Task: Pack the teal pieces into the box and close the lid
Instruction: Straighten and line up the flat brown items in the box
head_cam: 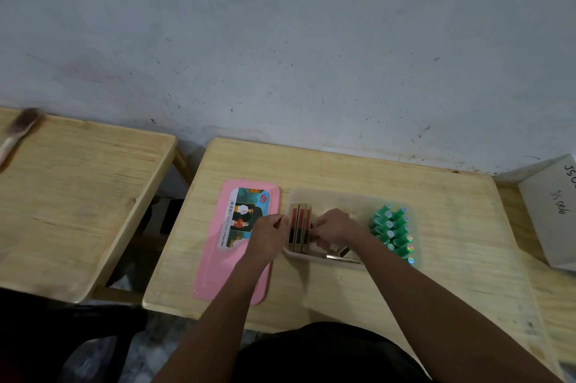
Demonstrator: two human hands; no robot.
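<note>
— Teal pieces (393, 231): where do they sit?

— Already inside the box (327, 195), standing in rows at its right end, caps up. I see none loose on the bench (343, 164).

— And the fingers?

— The right hand (335, 226) has its fingers (314, 226) curled and pressed onto something among the tan-and-red slim boxes (299, 226) at the left end of the box; whether it pinches one or only pushes, I cannot tell. The left hand (271, 231) has its fingers (282, 220) bunched together at the box's left wall, seemingly bracing or nipping the rim; the exact hold is hidden.

— So how far along is this?

— My judgement: the packing of the teal pieces looks done or nearly so. What remains is to settle the slim boxes and then close up. The pink lid (218, 273) lies flat on the bench just left of the box, label up, not yet on.

— The arms?

— Both forearms reach forward from the bottom of the view, converging on the box. The left wrist passes over the lid's right edge; the right forearm crosses the box's near rim.

— Anything else about?

— A brush (18, 133) on the neighbouring bench, and a white carton (554, 211) at far right, both well apart.
</note>
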